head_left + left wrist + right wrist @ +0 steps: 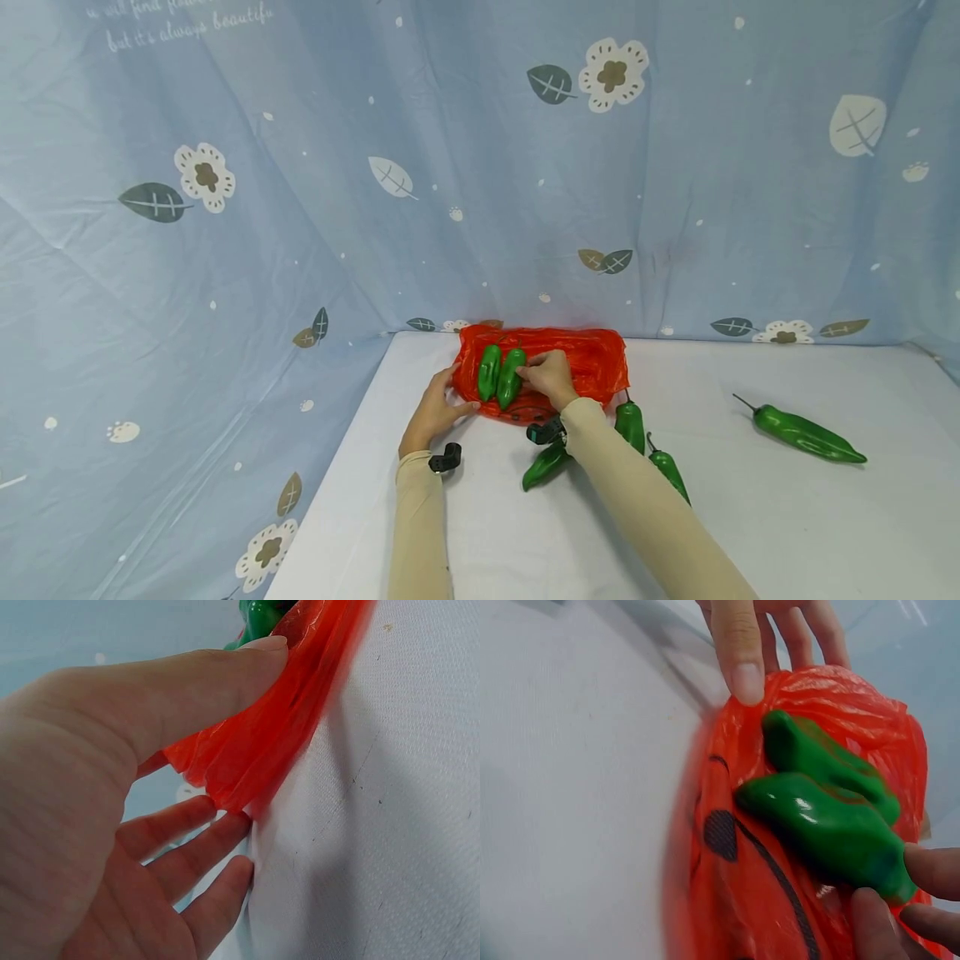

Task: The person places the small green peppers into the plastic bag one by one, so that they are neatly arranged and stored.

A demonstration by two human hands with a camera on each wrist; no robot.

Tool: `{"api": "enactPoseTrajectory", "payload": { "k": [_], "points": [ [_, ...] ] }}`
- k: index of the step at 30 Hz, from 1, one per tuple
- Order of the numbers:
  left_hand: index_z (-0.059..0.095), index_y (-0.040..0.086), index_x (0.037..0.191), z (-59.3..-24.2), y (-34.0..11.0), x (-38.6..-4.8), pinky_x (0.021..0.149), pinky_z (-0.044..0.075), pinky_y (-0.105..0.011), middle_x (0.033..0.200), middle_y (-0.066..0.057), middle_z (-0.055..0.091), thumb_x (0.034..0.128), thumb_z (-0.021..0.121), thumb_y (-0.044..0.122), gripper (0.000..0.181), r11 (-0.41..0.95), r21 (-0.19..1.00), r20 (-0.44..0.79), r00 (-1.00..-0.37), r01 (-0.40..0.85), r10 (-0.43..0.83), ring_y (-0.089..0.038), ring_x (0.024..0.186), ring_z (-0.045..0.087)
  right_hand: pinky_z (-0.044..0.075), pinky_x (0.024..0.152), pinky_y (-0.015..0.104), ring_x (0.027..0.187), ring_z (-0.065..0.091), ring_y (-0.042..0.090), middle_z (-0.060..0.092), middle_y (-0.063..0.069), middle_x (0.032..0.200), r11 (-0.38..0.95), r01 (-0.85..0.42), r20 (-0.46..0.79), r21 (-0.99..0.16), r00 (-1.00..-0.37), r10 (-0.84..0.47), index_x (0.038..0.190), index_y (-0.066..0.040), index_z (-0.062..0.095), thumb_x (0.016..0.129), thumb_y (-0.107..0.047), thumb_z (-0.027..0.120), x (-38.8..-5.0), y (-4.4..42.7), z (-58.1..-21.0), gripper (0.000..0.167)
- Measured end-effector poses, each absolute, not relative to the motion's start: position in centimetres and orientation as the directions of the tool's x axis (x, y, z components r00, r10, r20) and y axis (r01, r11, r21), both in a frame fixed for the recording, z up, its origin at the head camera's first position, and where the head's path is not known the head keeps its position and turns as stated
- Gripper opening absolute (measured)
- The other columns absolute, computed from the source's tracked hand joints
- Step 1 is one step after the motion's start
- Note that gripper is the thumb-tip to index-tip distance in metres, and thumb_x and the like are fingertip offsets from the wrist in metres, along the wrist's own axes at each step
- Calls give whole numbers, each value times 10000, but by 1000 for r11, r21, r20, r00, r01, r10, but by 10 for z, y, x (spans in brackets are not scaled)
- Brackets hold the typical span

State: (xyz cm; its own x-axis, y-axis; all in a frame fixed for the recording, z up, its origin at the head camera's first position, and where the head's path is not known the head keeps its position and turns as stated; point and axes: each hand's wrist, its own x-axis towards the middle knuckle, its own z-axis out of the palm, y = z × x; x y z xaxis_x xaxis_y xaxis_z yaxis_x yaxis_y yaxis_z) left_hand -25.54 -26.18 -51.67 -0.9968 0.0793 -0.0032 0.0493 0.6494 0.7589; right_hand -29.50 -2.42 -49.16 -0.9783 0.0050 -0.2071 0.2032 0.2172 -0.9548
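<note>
A red plastic bag (596, 354) lies flat near the back of the white table. Two green chili peppers rest on it side by side at its left end: a left pepper (489, 372) and a right pepper (511, 379). My right hand (551, 377) pinches the right pepper near its upper end between thumb and fingers, as the right wrist view shows. At the bag's left edge is my left hand (437, 408). In the left wrist view its thumb (217, 686) lies against the bag, and the loosely spread fingers (199, 851) touch the edge from below.
Three more green peppers lie by my right forearm: one pepper (546, 465) partly under it, another pepper (630, 423) beside the bag, and a third pepper (667, 471). A separate pepper (810, 435) lies far right. A blue patterned cloth (487, 167) hangs behind the table.
</note>
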Motion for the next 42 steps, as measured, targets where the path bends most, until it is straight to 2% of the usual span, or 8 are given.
{"api": "enactPoseTrajectory", "payload": {
  "k": [4,8,13,18,24,34,42],
  "points": [
    [379,103,1591,-517,-262,-257,1238,354,-589,1563,-187,459,843,858,209,894,643,764,4,-996,58,84,-393,1445,460,620,943,470,1023,762,389,667,290,1300,262,190,-195,-946,-981,6,1309,113,631,946,-118,741,-296,-17,-484,444],
    [378,116,1593,-516,-262,-259,1244,347,-586,1581,-179,443,848,855,215,891,637,769,5,-997,56,81,-390,1457,449,613,957,483,1043,736,397,661,263,1304,297,164,-172,-941,-985,0,1320,86,627,964,-168,723,-296,-9,-474,448],
    [385,98,1587,-516,-262,-259,1231,361,-596,1583,-192,438,846,853,209,884,641,764,17,-995,74,95,-402,1445,457,603,928,447,1084,686,341,688,217,1266,307,124,-140,-944,-990,-29,1275,38,680,964,-204,720,-295,-3,-466,396],
    [395,96,1580,-516,-262,-259,1242,352,-583,1593,-184,435,853,847,209,863,646,758,31,-994,89,101,-393,1466,442,576,965,446,1123,672,322,707,188,1243,312,84,-107,-946,-993,-58,1221,-4,716,968,-214,709,-291,2,-457,329],
    [395,102,1582,-515,-261,-259,1242,353,-582,1576,-184,450,857,844,215,860,644,760,35,-995,90,98,-390,1455,451,543,1022,463,1181,630,314,681,175,1303,341,21,-50,-940,-996,-77,1230,-14,714,976,-222,692,-284,10,-444,329],
    [392,82,1580,-513,-260,-259,1237,350,-598,1554,-202,467,861,838,220,857,651,753,36,-994,93,100,-404,1443,459,576,950,446,1134,676,327,729,169,1263,358,-135,89,-924,-986,-142,1244,-28,726,973,-231,703,-264,32,-419,340],
    [381,111,1592,-518,-261,-256,1238,349,-595,1605,-187,418,862,837,204,865,642,765,-6,-997,48,81,-403,1444,455,577,1003,500,1149,685,352,732,186,1253,372,-215,151,-903,-970,-192,1280,-27,706,992,-229,701,-242,57,-409,351]
  ]
}}
